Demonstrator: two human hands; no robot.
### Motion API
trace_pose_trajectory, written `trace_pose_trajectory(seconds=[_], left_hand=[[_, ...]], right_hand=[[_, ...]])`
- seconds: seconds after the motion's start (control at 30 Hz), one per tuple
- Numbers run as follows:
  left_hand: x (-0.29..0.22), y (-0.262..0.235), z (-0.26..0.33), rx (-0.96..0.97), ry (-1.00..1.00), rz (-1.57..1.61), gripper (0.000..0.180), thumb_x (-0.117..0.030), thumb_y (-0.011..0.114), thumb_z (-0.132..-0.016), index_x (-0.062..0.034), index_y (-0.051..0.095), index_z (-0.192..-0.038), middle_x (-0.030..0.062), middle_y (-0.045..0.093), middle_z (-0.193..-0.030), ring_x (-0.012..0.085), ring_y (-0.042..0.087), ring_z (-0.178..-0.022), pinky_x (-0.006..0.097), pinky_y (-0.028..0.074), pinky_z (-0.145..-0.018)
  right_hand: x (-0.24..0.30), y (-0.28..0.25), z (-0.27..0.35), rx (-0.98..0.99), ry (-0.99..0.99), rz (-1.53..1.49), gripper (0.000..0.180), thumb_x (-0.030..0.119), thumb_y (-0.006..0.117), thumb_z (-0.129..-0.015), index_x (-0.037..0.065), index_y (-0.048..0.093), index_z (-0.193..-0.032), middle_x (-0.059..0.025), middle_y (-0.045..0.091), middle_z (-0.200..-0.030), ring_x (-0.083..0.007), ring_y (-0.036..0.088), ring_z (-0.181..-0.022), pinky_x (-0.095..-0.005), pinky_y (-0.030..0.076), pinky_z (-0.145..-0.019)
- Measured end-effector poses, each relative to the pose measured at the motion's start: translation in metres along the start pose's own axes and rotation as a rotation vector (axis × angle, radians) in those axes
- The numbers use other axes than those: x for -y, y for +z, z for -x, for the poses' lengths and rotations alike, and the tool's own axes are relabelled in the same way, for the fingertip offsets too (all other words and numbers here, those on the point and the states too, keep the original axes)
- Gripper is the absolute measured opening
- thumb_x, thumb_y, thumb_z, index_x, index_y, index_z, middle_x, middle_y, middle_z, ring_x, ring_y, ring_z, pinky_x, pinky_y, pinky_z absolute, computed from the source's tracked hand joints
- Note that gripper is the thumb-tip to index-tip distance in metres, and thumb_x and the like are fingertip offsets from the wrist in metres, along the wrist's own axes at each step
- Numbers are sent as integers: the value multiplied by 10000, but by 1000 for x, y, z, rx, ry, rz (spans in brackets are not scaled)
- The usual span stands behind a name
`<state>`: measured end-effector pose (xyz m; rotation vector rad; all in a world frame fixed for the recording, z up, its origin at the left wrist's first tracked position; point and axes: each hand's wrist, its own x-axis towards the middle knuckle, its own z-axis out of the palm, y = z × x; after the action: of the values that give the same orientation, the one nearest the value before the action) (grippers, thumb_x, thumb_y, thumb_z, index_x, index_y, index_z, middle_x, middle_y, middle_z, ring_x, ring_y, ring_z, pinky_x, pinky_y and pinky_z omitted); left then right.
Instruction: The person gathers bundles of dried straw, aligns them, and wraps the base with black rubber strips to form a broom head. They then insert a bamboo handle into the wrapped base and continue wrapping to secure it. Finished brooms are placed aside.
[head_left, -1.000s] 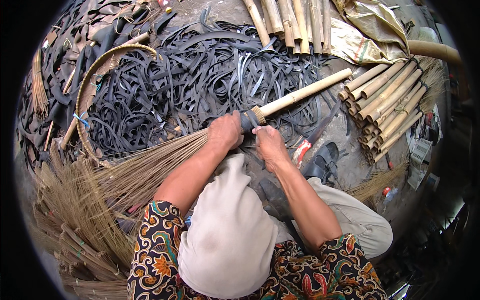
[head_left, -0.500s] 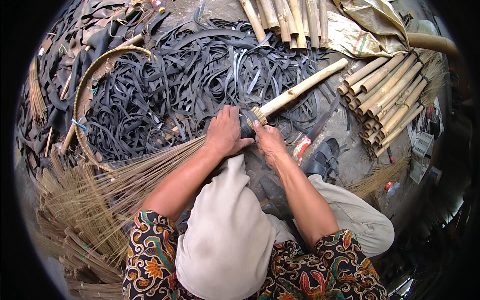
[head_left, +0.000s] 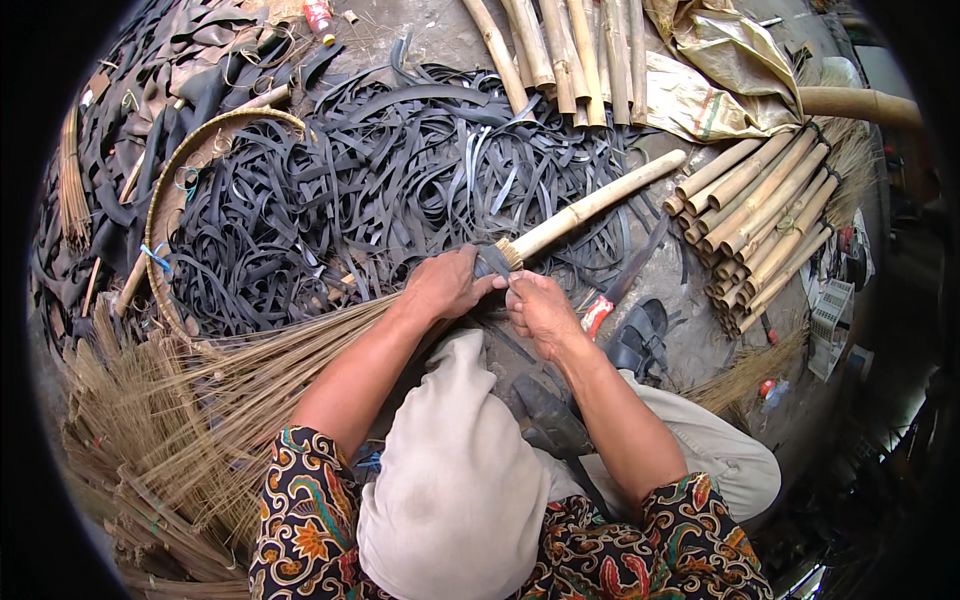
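A broom lies slantwise before me, its long thin bristles fanning to the lower left and its bamboo handle pointing to the upper right. Black rubber strip is wrapped around the bound end of the bristles, where the handle comes out. My left hand is closed around the broom at this wrapping, thumb towards the right. Right beside it, my right hand is closed in a pinch against the near side of the wrapping, on what looks like the strip's end. The fingers partly hide that end.
A large heap of black rubber strips fills a shallow woven tray and the ground beyond. Bamboo poles lie at the top, a tied bamboo stack to the right. A knife with a red-and-white handle and more broom bristles lie near me.
My right hand has come down slightly from the top of the wrapping to its near side, still pinched. The whole view has shifted a little; my left hand keeps its hold.
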<state>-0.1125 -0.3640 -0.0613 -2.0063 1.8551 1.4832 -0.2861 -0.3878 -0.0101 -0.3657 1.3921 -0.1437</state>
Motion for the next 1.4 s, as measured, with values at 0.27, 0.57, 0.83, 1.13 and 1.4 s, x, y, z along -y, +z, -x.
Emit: trace_pose_trajectory(seconds=[0.27, 0.57, 0.83, 1.13, 1.4], left_hand=[[5, -2, -2, -17, -137, 56, 716, -656, 599, -991, 21, 635, -1221, 292, 749, -1113, 470, 710, -1106, 550, 559, -948], [17, -34, 10, 129, 153, 705, 645, -605, 719, -936, -13, 778, -1184, 129, 785, -1067, 204, 711, -928, 354, 535, -877], [19, -24, 6, 606, 16, 1096, 583, -570, 790, -919, -47, 784, -1176, 47, 785, -1043, 111, 702, -928, 291, 557, -831], [-5, 7, -2, 16, -112, 269, 797, -655, 709, -893, 20, 677, -1317, 280, 739, -1202, 429, 698, -1170, 513, 534, -1009], [-12, -1, 6, 18, -132, 292, 740, -643, 715, -889, 9, 703, -1239, 282, 745, -1159, 434, 707, -1135, 514, 539, -977]], right_hand=[[-4, -8, 73, 52, -160, 246, 292, 284, 464, -1142, 61, 634, -1060, 83, 407, -654, -45, 293, -489, -264, 232, -457], [-41, -92, 28, 141, -397, 740, 236, 249, 543, -1102, 50, 670, -1096, 2, 549, -732, -122, 534, -695, -316, 452, -664], [-6, -61, -55, 37, -756, 1232, 261, 149, 655, -941, 27, 724, -1161, -242, 735, -1187, -420, 688, -1140, -484, 544, -1003], [66, -38, -18, -74, -927, 1464, 367, 264, 653, -1019, 142, 638, -1365, -186, 716, -1124, -426, 723, -992, -517, 585, -834], [83, -9, -67, 154, -942, 1817, 283, 191, 662, -963, 117, 691, -1234, -148, 718, -1058, -368, 755, -971, -480, 612, -793]])
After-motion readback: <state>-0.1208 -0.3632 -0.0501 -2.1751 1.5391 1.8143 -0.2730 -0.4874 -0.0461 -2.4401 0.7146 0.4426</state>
